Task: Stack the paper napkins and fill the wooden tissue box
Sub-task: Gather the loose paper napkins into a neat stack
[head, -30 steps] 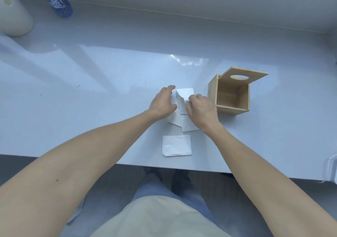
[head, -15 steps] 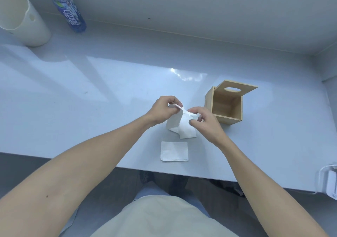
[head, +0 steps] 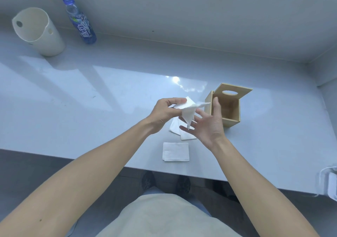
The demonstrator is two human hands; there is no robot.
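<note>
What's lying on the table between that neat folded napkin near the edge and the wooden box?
In the head view, loose napkins lie between the folded napkin and the wooden box, partly under the right hand.

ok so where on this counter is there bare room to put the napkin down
Bare counter spreads left of the left hand, up to the white cup and bottle. It's crowded from the loose napkins and folded napkin across to the wooden box.
</note>
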